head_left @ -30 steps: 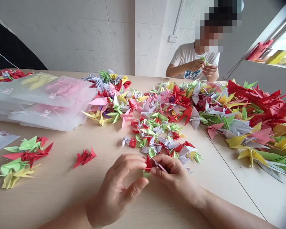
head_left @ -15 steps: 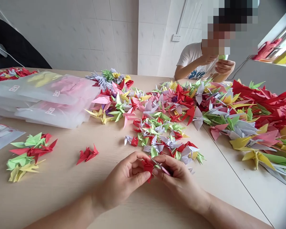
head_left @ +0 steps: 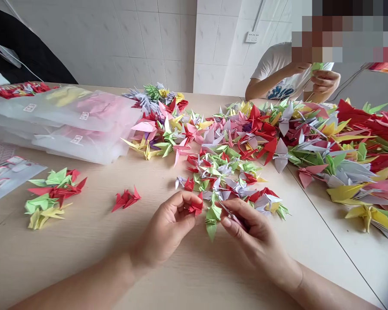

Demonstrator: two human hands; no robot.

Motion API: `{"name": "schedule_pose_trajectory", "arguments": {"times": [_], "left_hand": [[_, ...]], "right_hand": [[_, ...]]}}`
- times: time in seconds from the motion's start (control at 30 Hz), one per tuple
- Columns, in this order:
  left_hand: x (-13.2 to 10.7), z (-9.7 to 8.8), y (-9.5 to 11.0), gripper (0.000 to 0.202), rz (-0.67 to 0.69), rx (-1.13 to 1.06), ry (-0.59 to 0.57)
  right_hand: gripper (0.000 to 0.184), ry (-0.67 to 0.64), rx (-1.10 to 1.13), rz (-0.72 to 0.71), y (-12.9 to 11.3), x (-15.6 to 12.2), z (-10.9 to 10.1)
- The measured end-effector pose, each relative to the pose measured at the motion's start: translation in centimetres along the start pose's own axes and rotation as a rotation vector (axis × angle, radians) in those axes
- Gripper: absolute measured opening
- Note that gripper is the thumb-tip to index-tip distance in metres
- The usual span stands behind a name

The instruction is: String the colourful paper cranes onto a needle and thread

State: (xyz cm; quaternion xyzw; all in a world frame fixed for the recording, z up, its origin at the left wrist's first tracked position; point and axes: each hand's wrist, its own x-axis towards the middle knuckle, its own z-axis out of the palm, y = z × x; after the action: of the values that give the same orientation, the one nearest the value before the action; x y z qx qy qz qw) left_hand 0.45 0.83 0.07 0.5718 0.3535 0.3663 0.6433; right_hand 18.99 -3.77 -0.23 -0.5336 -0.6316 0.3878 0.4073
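My left hand (head_left: 168, 228) is closed, thumb and fingers pinching a small red paper crane (head_left: 195, 206). Part of that crane is hidden behind the fingers. My right hand (head_left: 258, 243) grips a slim, pinkish pair of tweezers (head_left: 234, 217), its metal tip pointing up and left. Between the two hands, close to my right fingertips, is a green paper crane (head_left: 212, 219); whether the fingers touch it I cannot tell. Just beyond my hands lies a cluster of small red, green and pale lilac cranes (head_left: 226, 172).
Larger cranes (head_left: 358, 159) are heaped at right and across the back. Stacked translucent plastic bags (head_left: 93, 144) stand at left. A red crane (head_left: 126, 199), a small mixed group of cranes (head_left: 56, 189) and a printed sheet (head_left: 16, 176) lie nearer. A person (head_left: 274, 71) sits opposite, holding green paper.
My hands have moved apart; the red crane stays in my left hand, and the tweezers have come away from it. The green crane between them now shows. The view has shifted slightly.
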Motion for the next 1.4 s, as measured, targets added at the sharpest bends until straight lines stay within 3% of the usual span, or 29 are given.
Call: {"name": "schedule_pose_trajectory", "arguments": {"times": [0.17,0.3,0.57,0.8,1.07,1.2,1.4], "left_hand": [[-0.25,0.05,-0.24,0.011,0.052,0.15,0.031],[-0.47,0.22,-0.51,0.012,0.07,0.131,0.012],[-0.57,0.16,-0.3,0.014,0.107,0.318,0.024],[-0.79,0.25,-0.35,0.018,0.091,0.364,0.011],[-0.79,0.4,-0.24,0.015,0.1,0.384,0.024],[-0.85,0.42,-0.23,0.014,0.102,0.375,-0.011],[-0.92,0.42,-0.01,0.014,0.114,0.351,-0.035]], "right_hand": [[0.029,-0.054,-0.042,0.038,-0.49,0.02,-0.3],[0.029,-0.102,-0.04,0.045,-0.58,0.06,-0.28],[0.027,-0.205,0.027,0.093,-0.54,0.34,0.25],[0.03,-0.186,-0.122,0.087,-0.73,0.34,0.31],[0.026,-0.196,-0.129,0.129,-0.17,0.54,0.26],[0.019,-0.234,-0.165,0.089,-0.38,0.3,0.32],[0.023,-0.24,-0.244,0.067,-0.4,0.19,0.35]]}}
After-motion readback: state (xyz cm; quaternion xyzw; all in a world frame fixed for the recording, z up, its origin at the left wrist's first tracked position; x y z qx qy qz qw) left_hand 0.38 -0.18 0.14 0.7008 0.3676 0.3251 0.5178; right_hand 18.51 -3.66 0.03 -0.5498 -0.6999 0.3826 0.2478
